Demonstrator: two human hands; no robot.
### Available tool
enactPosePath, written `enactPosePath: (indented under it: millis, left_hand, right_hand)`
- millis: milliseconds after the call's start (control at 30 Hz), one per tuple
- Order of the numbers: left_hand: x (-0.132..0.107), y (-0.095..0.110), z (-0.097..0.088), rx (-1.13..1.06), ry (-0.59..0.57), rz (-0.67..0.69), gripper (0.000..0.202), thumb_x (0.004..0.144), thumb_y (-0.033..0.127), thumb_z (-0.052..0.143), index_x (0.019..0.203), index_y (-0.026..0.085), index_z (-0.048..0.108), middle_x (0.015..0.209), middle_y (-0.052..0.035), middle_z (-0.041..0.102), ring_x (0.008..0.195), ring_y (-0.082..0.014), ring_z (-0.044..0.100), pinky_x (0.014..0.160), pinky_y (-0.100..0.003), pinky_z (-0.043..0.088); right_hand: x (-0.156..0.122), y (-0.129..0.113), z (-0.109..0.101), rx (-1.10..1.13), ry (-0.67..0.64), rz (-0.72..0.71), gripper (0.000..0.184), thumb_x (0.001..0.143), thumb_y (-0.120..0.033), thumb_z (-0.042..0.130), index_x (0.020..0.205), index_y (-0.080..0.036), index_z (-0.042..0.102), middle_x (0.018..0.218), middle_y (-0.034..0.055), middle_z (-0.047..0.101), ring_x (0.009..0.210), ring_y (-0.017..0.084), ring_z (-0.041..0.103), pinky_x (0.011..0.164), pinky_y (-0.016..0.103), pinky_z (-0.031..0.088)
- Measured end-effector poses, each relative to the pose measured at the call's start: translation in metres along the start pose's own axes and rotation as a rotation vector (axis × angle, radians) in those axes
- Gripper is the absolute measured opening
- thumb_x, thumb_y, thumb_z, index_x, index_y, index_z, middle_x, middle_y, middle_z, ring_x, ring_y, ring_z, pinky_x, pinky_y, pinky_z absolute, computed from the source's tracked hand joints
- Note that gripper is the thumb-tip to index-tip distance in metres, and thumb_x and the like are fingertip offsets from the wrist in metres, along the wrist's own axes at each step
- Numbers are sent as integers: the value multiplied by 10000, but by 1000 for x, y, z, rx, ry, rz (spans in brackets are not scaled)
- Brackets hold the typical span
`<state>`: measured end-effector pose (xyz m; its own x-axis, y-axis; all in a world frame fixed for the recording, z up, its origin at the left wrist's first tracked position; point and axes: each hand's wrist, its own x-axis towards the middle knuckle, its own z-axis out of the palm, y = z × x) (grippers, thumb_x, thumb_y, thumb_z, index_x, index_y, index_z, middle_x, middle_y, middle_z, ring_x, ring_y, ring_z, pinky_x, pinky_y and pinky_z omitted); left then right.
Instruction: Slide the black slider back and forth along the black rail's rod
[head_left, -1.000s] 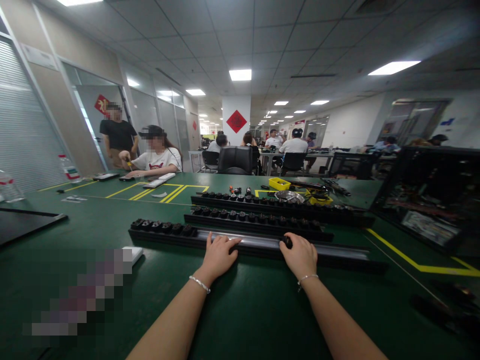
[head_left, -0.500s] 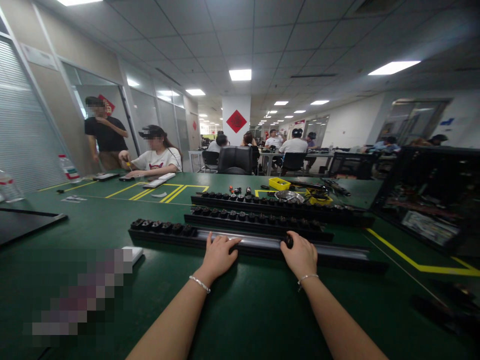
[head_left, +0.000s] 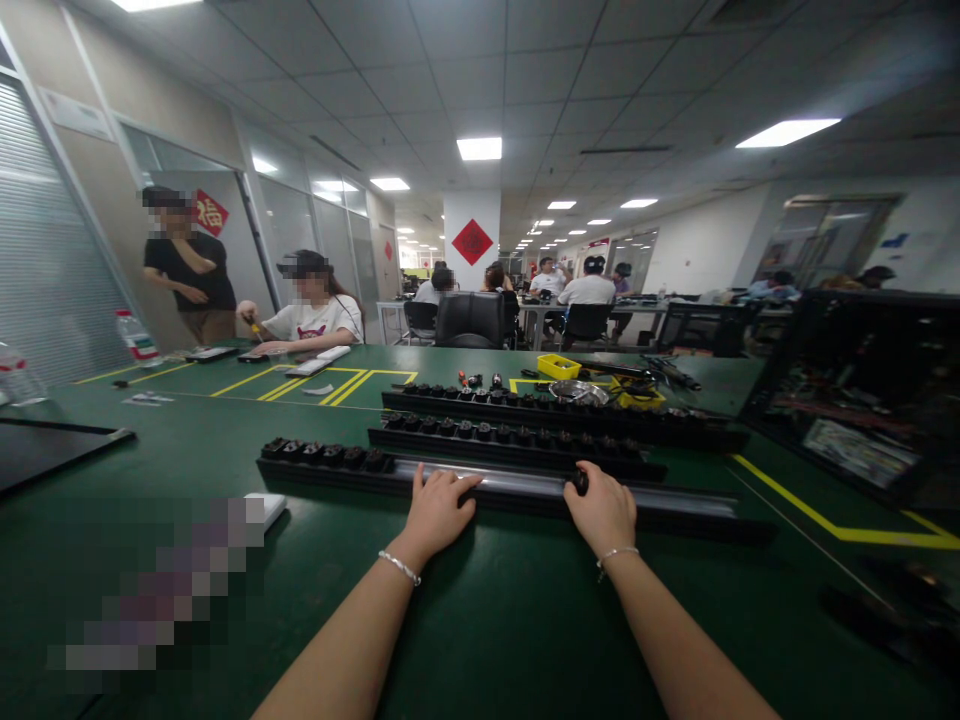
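A long black channel rail lies across the green table before me, with several black socket modules seated in its left end. My left hand rests on the rail's near edge near the middle, fingers and thumb spread apart. Between the thumb and fingers of my right hand is a small black socket module, held at the channel farther right; my fingers partly hide it. Bare shiny channel shows between my hands and to the right. Behind lies a second rail filled with similar modules.
A third loaded rail lies farther back, near a yellow bin and a metal dish. At right stands a large black open case. A white-ended blurred object lies at left. A co-worker sits across the table.
My right hand has shifted very slightly right with the socket module. My left hand and the rails look unmoved. The standing person at the back left has moved left and lowered one arm across the body.
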<state>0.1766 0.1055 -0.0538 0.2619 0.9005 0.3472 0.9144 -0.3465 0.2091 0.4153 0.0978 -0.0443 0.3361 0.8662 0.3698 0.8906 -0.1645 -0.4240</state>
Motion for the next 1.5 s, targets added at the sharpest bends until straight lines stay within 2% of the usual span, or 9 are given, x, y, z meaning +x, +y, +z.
enactPosePath:
  millis: [500, 800, 1500]
  left_hand:
    - [0, -2, 2, -20, 21, 21, 360, 793, 323, 460, 1143, 390, 519, 890, 22, 586, 974, -177, 496, 1058, -503, 53]
    - [0, -3, 3, -21, 17, 20, 357, 792, 327, 462, 1140, 387, 519, 914, 25, 594, 988, -177, 495, 1057, -506, 53]
    - [0, -3, 3, -10, 21, 23, 353, 792, 331, 460, 1136, 388, 520, 896, 28, 591, 977, -174, 498, 1053, -500, 65]
  right_hand:
    - [2, 3, -2, -34, -9, 19, 389, 745, -274, 403, 1109, -205, 520, 1031, 65, 621, 1023, 219, 506, 901, 365, 273]
    - [4, 11, 1, -70, 31, 21, 410, 728, -324, 430, 1103, -188, 522, 1055, 69, 610, 1061, 234, 471, 906, 367, 270]
    - [4, 8, -3, -73, 2, 43, 420, 737, -282, 424, 1139, -184, 496, 1075, 79, 599, 1078, 218, 471, 926, 357, 267]
